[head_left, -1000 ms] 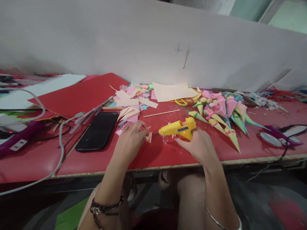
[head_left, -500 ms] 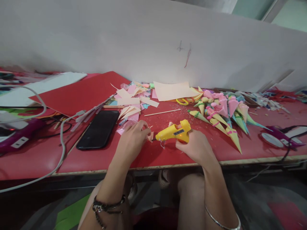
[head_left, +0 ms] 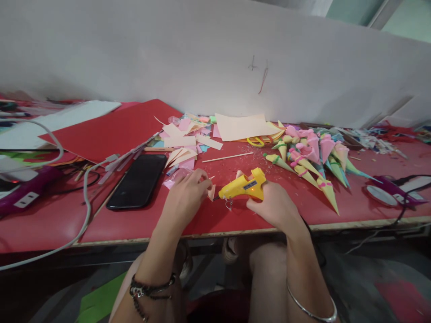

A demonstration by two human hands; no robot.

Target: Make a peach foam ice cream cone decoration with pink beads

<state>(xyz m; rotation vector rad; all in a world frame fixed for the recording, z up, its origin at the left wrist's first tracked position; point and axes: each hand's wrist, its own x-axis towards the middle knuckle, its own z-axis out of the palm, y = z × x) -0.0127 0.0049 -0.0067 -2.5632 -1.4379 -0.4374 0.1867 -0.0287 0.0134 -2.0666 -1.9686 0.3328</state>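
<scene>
In my right hand (head_left: pixel 274 204) is a yellow hot glue gun (head_left: pixel 240 186), its dark nozzle pointing left. A small orange light glows on its body, and its wire stand hangs below. My left hand (head_left: pixel 188 193) is closed in a pinch on a small peach paper piece (head_left: pixel 211 192), mostly hidden behind the fingers. The nozzle tip is at the right edge of that paper; whether it touches cannot be made out. Beyond my hands lies a thin wooden stick (head_left: pixel 227 157).
A black phone (head_left: pixel 138 181) and a white cable (head_left: pixel 88 197) lie left. Paper strips (head_left: pixel 180 142), yellow scissors (head_left: pixel 256 142) and a peach sheet (head_left: pixel 240 126) are behind. Several small paper cones (head_left: pixel 328 193) are heaped right, before a purple device (head_left: pixel 393 190). A red sheet (head_left: pixel 117 128) lies back left.
The glue gun's nozzle has tilted slightly downward at the paper piece. My left hand keeps its pinch almost in place.
</scene>
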